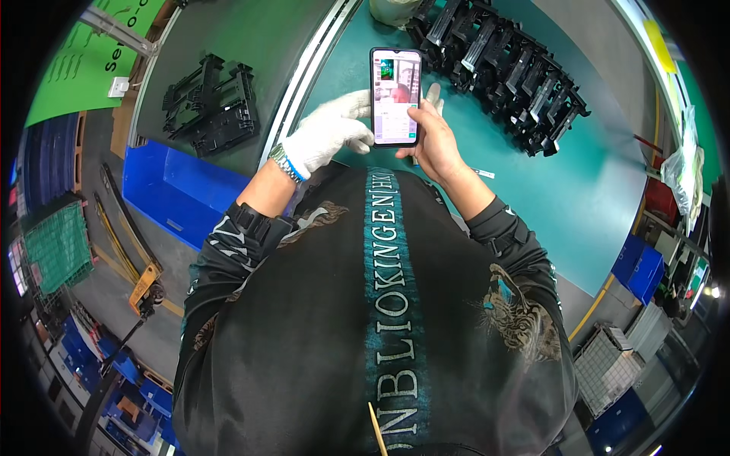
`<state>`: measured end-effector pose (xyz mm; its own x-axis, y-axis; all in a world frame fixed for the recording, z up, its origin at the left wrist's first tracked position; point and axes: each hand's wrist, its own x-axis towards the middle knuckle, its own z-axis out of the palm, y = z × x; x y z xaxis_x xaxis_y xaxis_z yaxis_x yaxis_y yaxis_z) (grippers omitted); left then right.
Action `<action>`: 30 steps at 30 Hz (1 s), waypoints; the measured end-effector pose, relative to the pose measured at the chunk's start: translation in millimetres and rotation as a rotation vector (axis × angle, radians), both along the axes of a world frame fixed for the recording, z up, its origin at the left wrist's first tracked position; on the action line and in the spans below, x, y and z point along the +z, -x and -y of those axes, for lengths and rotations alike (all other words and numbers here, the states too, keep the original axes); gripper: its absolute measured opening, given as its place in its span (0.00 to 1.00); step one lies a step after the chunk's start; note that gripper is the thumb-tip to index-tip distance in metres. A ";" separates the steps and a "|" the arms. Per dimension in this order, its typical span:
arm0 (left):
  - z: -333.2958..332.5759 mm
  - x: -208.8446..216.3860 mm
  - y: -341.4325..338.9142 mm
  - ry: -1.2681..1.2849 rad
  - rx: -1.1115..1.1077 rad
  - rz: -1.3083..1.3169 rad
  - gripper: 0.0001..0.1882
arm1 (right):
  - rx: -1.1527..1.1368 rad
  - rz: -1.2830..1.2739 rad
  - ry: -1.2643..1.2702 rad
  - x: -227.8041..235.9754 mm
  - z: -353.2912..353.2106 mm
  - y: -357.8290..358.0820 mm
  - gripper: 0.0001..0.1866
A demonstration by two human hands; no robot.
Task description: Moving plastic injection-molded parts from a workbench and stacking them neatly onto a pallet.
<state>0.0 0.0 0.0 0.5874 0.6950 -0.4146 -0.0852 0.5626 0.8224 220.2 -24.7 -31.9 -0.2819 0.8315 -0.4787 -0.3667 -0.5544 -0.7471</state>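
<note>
A smartphone (396, 99) with a lit screen stands upright above the edge of the green table. My left hand (327, 131), in a white glove and with a metal-band watch at the wrist, grips its left side with curled fingers. From the right, my bare right hand (436, 140) is closed on the phone, its thumb at the right side of the screen. Behind the phone, beside the right hand, a bit of whitish glove (434, 96) shows; whether it is a gloved finger or a loose glove, I cannot tell.
Several black plastic assemblies (502, 72) stand in a row on the green table (563, 205) at the far right. More black frames (213, 106) lie on the dark belt at left. Below it sits a blue bin (171, 194). A yellow-orange pallet jack (144, 289) stands on the left floor.
</note>
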 end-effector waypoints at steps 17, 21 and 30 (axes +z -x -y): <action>4.2 15.9 -18.9 0.002 -0.001 -0.053 0.37 | -0.015 0.038 0.056 25.3 8.0 -16.1 0.23; 2.9 8.8 -21.1 0.034 -0.016 -0.066 0.38 | 0.040 0.075 0.081 14.2 8.3 -17.7 0.26; -7.8 -84.5 -5.9 0.191 -0.088 -0.241 0.38 | 0.302 0.594 0.093 -51.8 -5.4 5.6 0.28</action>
